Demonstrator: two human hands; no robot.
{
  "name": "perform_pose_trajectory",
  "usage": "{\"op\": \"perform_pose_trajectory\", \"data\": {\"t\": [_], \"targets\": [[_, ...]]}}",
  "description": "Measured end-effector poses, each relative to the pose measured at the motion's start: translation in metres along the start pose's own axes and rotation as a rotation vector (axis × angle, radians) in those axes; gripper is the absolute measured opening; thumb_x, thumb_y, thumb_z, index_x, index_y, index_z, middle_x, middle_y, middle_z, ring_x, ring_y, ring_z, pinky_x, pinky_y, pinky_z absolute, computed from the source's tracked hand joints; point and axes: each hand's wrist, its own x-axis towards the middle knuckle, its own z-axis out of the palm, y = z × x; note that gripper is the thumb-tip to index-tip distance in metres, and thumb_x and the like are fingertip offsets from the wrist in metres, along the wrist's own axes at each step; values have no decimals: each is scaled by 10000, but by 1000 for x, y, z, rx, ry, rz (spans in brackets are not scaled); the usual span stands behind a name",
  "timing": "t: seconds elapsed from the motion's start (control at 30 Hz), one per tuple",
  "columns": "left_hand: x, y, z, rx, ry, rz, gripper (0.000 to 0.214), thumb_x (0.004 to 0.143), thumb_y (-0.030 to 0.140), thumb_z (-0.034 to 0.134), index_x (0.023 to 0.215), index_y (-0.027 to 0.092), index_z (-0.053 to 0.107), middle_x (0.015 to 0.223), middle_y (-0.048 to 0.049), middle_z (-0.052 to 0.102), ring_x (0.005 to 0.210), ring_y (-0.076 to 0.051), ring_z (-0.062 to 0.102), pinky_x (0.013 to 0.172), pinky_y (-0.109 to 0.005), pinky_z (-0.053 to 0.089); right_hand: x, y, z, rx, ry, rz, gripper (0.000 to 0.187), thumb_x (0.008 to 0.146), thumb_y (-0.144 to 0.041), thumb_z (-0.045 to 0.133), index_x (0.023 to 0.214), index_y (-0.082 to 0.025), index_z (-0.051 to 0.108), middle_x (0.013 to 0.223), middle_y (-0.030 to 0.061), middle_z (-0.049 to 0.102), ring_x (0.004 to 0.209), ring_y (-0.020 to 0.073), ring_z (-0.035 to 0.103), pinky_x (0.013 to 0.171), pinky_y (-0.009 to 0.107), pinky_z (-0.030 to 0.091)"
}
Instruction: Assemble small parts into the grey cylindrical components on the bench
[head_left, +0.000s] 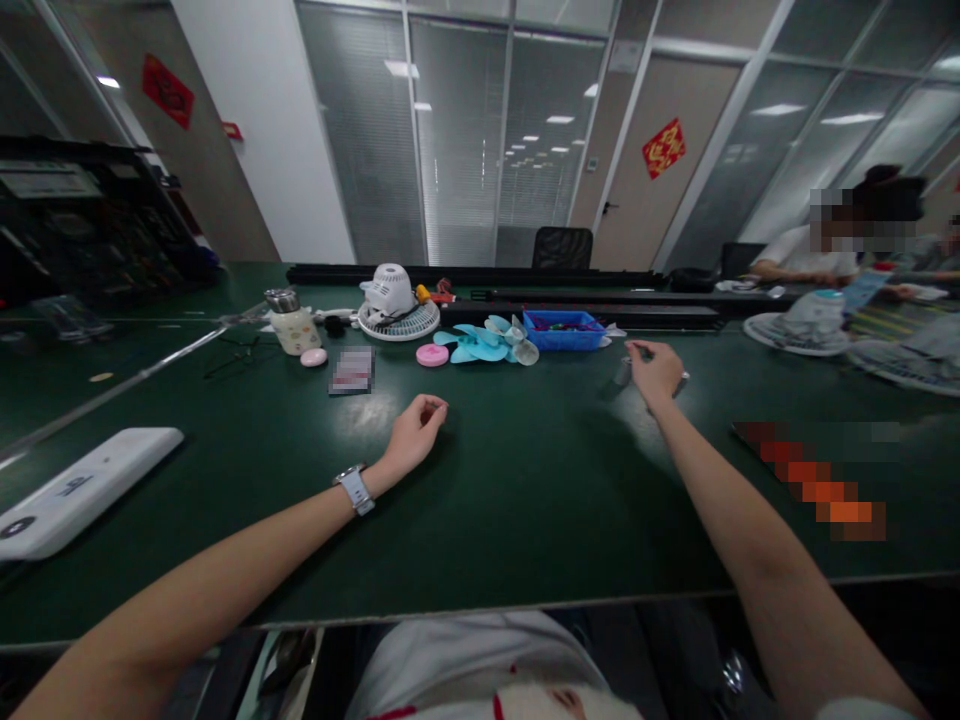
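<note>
My left hand (420, 430), with a watch (354, 489) at its wrist, rests on the green tabletop (517, 500) with fingers curled in; nothing shows in them. Farther forward on the right, my right hand (654, 372) is closed in a pinch; what it holds, if anything, is too small to make out. Small pale or clear bits lie beside it, partly hidden. Between and beyond the hands are light-blue fan blades (480, 343), a pink round piece (432, 355) and a blue bin (564, 332) with small parts inside. A white fan body (390, 290) sits on a round grille (399, 321).
A bottle (294, 325) and a pale round piece (313, 357) stand back left, near a blurred card (352, 370). A long white case (90, 490) lies left, a blurred phone-like slab (810, 475) right. Another person (810, 250) sits far right, near more fan parts (799, 325).
</note>
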Motion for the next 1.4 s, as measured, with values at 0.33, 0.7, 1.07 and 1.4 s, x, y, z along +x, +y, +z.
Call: {"op": "perform_pose_trajectory", "data": {"t": [0.33, 0.7, 1.07, 1.4], "targets": [[2, -6, 2, -9, -6, 11, 241, 885, 387, 531, 1002, 190, 604, 784, -13, 648, 752, -185, 629, 700, -308, 463, -1, 21, 14, -88, -97, 171, 378, 862, -437, 579, 1047, -176, 779, 914, 136, 752, 833, 284, 661, 771, 393, 480], [0, -2, 1, -15, -4, 2, 221, 871, 380, 542, 987, 202, 602, 764, -4, 641, 724, -179, 610, 679, -301, 443, -3, 29, 19, -107, -21, 133, 438, 889, -467, 487, 1026, -160, 767, 931, 152, 742, 804, 277, 644, 753, 381, 465], [1, -7, 2, -1, -13, 24, 257, 882, 408, 530, 1017, 198, 589, 779, -10, 630, 735, -181, 606, 689, -303, 447, 0, 17, 10, -242, -139, 76, 375, 888, -333, 493, 1099, -163, 753, 1008, 202, 718, 903, 322, 644, 823, 452, 469], [3, -11, 3, -22, -25, 23, 234, 875, 380, 551, 1021, 201, 590, 792, -14, 651, 750, -185, 624, 697, -307, 461, -14, 21, 15, -157, -115, 127, 437, 898, -450, 512, 1190, -190, 706, 1064, 162, 719, 942, 298, 647, 831, 408, 478]]}}
